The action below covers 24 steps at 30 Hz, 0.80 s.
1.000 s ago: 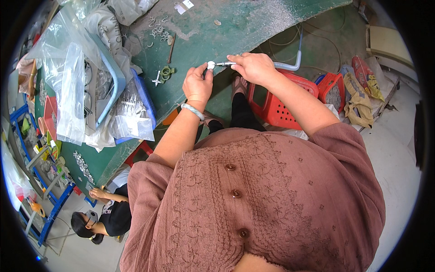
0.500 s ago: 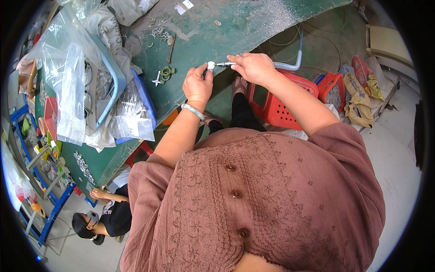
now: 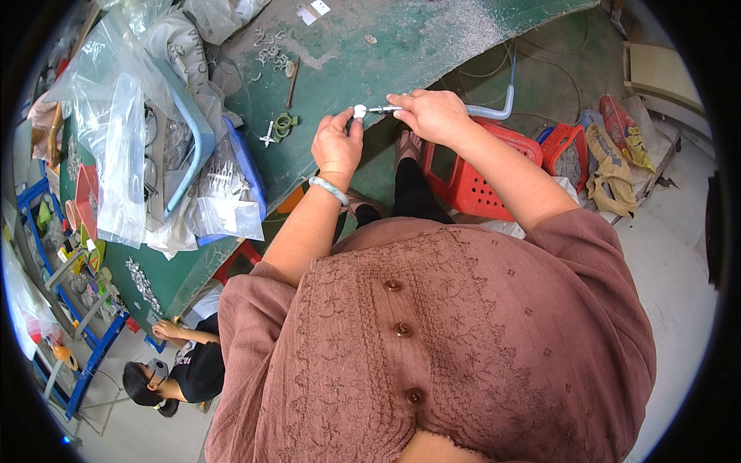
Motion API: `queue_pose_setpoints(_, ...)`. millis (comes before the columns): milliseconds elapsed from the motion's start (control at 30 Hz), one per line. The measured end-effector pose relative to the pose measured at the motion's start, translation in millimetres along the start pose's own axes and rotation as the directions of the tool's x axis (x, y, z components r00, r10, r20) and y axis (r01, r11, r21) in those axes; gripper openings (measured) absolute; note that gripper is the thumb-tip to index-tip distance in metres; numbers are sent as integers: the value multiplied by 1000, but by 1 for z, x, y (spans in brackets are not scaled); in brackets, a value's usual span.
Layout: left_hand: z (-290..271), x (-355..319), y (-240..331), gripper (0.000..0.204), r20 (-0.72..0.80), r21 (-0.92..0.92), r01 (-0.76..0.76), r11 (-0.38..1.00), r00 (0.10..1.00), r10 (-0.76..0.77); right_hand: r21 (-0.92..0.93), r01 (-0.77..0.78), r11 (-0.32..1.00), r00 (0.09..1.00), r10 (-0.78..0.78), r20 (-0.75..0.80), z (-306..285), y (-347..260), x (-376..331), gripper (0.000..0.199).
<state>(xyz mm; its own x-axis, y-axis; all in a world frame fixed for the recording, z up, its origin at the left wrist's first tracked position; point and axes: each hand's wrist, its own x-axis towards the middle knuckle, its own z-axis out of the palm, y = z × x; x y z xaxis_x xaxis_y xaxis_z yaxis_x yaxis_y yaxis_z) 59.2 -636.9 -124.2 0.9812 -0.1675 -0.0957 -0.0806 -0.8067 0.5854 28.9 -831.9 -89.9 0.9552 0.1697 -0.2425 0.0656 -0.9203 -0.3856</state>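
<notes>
With the left hand (image 3: 337,147), pinching a small white piece (image 3: 360,111) between thumb and fingertips. With the right hand (image 3: 434,116), clamping a slim metal tool (image 3: 382,109), leaving only the front length bare. Pointing the tool leftward at the white piece, long axis running nearly level from right hand toward left. Meeting the piece on the right side, or stopping just beside it; too small to tell which. Keeping the piece in the left hand, nearer by far than the right, with the tool spanning between. Held over the counter (image 3: 332,65), near the front edge; cannot tell how far above. Looking bright white, compact and roughly rounded, with finer detail lost to glare and partly hidden behind fingers. Just past the right hand, a pale blue tube (image 3: 494,114), bending away from the body; impossible to see any join with the tool. Left of the left hand, on the counter, an olive-green ring-shaped part (image 3: 285,126), next to a small white cross-shaped part (image 3: 268,133); farther off, a thin brown rod (image 3: 292,83).
</notes>
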Motion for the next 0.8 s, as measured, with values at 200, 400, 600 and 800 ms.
queue_pose_setpoints(200, 1, 0, -1, 20, -10, -3, -17, 1000, 1000, 17, 5, 7, 1000, 1000, -7, -16, 4, 2, 1, 33)
queue_pose_setpoints(400, -2, 0, 1, 21, 36, -4, 27, 1000, 999, -26, 60, -7, 998, 1000, 8, -27, 3, 2, 0, 33)
queue_pose_setpoints(600, 0, 0, -1, 21, 40, -6, 18, 1000, 999, -18, 31, -4, 999, 1000, 4, -13, 0, 0, 0, 33)
queue_pose_setpoints(800, -1, 0, 0, 21, 40, -11, 14, 1000, 999, -14, 9, -3, 1000, 1000, 3, -3, -1, 0, 0, 33)
